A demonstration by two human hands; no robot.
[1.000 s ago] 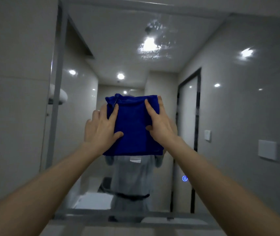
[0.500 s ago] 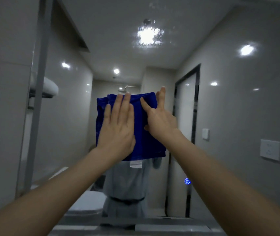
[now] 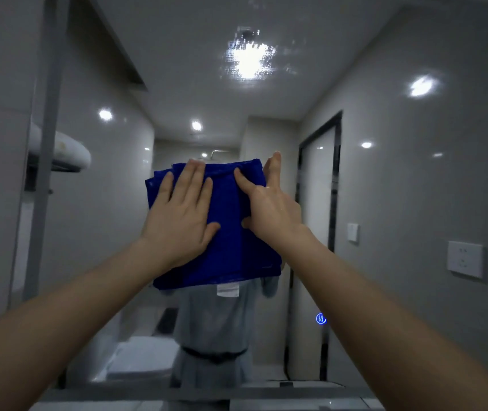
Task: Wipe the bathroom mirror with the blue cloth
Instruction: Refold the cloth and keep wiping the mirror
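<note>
Up high, left hand [image 3: 182, 216], right hand [image 3: 269, 203], flat on blue cloth [image 3: 230, 250], mirror [image 3: 385, 173].

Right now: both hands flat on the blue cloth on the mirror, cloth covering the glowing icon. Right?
No. Head view: the cloth leaves the glowing icon uncovered, below and to its right. The left hand and right hand are flat on the cloth on the mirror.

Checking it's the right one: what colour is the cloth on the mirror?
The cloth is plain deep blue; head view shows it.
</note>
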